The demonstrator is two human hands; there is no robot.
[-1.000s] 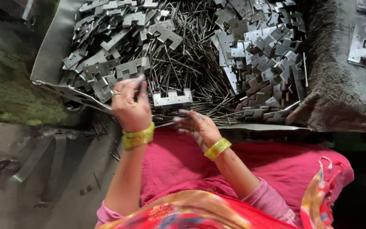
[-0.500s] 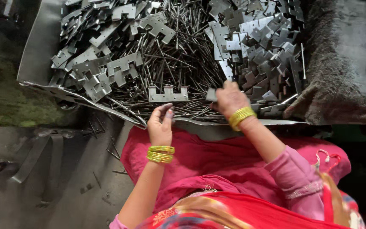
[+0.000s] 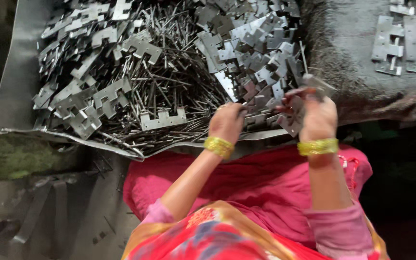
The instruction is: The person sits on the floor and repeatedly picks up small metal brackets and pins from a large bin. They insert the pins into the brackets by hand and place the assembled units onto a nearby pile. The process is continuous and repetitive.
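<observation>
The left hand [image 3: 226, 123] hovers at the near edge of a sheet-metal tray [image 3: 10, 96], its fingers curled down toward the heap; a thin steel pin [image 3: 239, 105] seems to be pinched at its fingertips, though the blur leaves the grip uncertain. Just ahead of this hand and to its left spreads a dense pile of steel pins [image 3: 169, 82], lying criss-cross. One notched metal plate [image 3: 163, 118] lies flat on the pins, just to the left of the hand, apart from it.

The right hand [image 3: 316, 115] is raised a little higher and to the right, close beside the left one but not touching it. Its fingers are closed around a small grey stamped metal plate [image 3: 316, 84], which sticks out beyond the fingertips and is blurred. Directly ahead of this hand and between the two hands lies a heap of stamped metal plates [image 3: 261, 53], piled at all angles; the nearest of them lie just under the fingers.

Further left of the left hand, more notched plates [image 3: 87, 101] are stacked on the pins. Beyond the right hand and to its right, a grey cloth-covered surface [image 3: 352, 72] carries flat joined plates [image 3: 400, 45], well apart from the hand. Both wrists wear yellow bangles [image 3: 317, 147], and a pink cloth [image 3: 266, 188] covers the lap beneath the forearms.
</observation>
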